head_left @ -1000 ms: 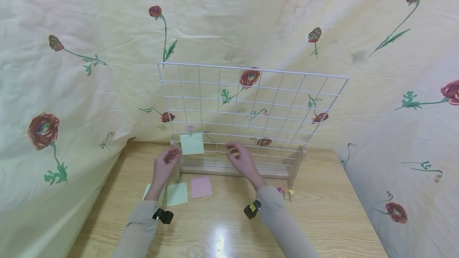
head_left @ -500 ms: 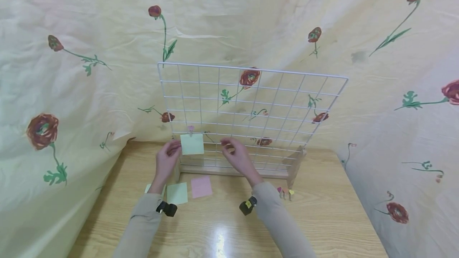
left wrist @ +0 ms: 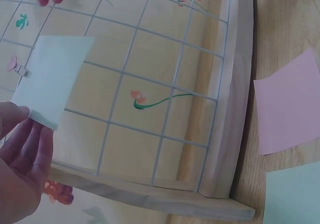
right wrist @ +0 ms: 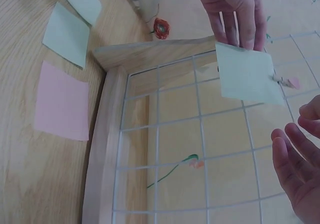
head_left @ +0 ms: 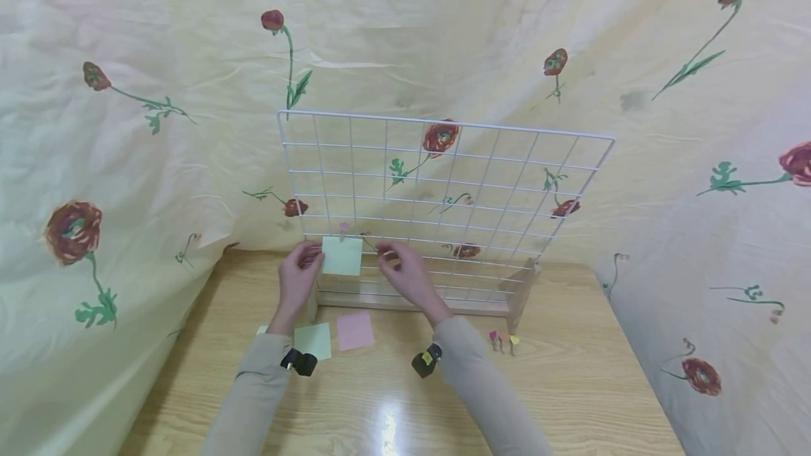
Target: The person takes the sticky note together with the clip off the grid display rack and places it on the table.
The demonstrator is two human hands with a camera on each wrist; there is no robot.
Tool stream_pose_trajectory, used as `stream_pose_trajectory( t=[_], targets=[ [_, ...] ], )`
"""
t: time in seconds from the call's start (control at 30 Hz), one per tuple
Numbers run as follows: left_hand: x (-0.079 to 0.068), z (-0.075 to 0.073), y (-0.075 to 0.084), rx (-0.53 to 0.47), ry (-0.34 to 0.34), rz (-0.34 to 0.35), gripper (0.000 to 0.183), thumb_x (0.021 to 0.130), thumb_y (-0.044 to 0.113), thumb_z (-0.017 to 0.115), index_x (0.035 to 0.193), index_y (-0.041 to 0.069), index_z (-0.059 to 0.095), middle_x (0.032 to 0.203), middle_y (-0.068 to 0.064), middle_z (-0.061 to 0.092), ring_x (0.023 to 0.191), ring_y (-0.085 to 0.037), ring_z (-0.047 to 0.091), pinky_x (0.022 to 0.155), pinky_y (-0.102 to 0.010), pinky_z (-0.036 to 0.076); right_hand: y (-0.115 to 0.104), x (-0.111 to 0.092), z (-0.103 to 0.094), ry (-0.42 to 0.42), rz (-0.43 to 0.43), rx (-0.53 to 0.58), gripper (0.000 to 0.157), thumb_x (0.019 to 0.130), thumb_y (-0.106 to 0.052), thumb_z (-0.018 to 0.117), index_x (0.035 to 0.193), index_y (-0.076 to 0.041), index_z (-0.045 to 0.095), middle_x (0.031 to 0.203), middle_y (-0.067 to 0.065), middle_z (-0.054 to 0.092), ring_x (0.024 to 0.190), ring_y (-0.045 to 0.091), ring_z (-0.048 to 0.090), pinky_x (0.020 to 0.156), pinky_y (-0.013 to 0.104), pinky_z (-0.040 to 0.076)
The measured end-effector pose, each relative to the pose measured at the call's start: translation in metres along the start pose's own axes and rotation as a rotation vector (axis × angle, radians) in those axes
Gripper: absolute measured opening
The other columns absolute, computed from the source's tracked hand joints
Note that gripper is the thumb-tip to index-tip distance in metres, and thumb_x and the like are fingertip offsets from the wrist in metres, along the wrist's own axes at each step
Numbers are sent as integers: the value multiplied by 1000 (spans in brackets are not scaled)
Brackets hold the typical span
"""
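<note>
A pale green paper note (head_left: pixel 342 256) hangs at the lower left of a white wire grid (head_left: pixel 481 174), with a small pink-topped clip (head_left: pixel 344 228) at its upper edge. My left hand (head_left: pixel 299 279) pinches the note's left edge; in the left wrist view the thumb is in front and the fingers (left wrist: pixel 37 146) are partly behind the paper. My right hand (head_left: pixel 408 273) is just right of the note, fingers loosely bent. In the right wrist view its fingers (right wrist: pixel 286 156) stand apart from the paper and hold nothing.
On the wooden table lie a pink note (head_left: pixel 355 331), a green note (head_left: pixel 313 341) and another green one (right wrist: pixel 82 3) partly hidden by my left arm in the head view. Several small clips (head_left: pixel 503 342) lie at the right. A wooden base (head_left: pixel 405 301) supports the grid.
My right hand has moved left, closer to the hanging note. My left hand has shifted slightly right and up, onto the note's edge. The note and clip have shifted a little right.
</note>
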State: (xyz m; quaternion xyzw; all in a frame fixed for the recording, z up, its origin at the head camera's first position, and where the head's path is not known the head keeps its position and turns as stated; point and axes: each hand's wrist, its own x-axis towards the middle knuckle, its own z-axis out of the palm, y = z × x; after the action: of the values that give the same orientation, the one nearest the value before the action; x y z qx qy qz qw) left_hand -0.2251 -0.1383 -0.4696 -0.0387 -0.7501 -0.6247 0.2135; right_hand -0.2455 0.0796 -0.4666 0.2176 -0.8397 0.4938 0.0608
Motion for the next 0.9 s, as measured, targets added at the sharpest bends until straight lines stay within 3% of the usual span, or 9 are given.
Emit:
stream_pose_trajectory(
  t=[0.13, 0.27, 0.43, 0.67, 0.9],
  targets=[
    [4, 2, -18, 1, 13, 11, 20, 86, -13, 62, 106, -13, 62, 98, -30, 66, 84, -29, 64, 72, -13, 51, -5, 7, 4, -11, -17, -3, 30, 91, -1, 61, 120, 3, 58, 112, 15, 63, 99, 25, 61, 78, 31, 55],
    [9, 4, -40, 9, 35, 7, 19, 86, -10, 64, 105, -8, 65, 97, -26, 67, 79, -14, 63, 69, -12, 50, -10, 12, 8, -18, -56, 10, 30, 91, 0, 61, 121, 3, 59, 111, 17, 63, 98, 26, 61, 77, 31, 55],
    [10, 3, -41, 7, 39, -2, 19, 86, -10, 64, 105, -7, 65, 97, -25, 68, 77, -9, 61, 67, -12, 50, -14, 18, 15, -25, -84, 10, 31, 92, 0, 60, 122, 2, 59, 111, 16, 64, 96, 26, 63, 75, 28, 55],
    [11, 2, -42, -5, 51, -2, 18, 86, -11, 64, 103, -8, 65, 96, -26, 67, 76, -5, 60, 67, -11, 50, -22, 26, 26, -66, -44, -4, 35, 94, -4, 60, 128, -1, 56, 112, 12, 65, 98, 23, 63, 77, 23, 54],
    [11, 1, -45, 6, 42, 17, 19, 85, -11, 65, 104, -7, 65, 96, -26, 68, 76, -4, 61, 66, -12, 50, -35, 36, 37, -73, -10, -27, 47, 96, -9, 59, 140, -1, 46, 108, 11, 66, 83, 18, 64, 65, 20, 54]
  ],
)
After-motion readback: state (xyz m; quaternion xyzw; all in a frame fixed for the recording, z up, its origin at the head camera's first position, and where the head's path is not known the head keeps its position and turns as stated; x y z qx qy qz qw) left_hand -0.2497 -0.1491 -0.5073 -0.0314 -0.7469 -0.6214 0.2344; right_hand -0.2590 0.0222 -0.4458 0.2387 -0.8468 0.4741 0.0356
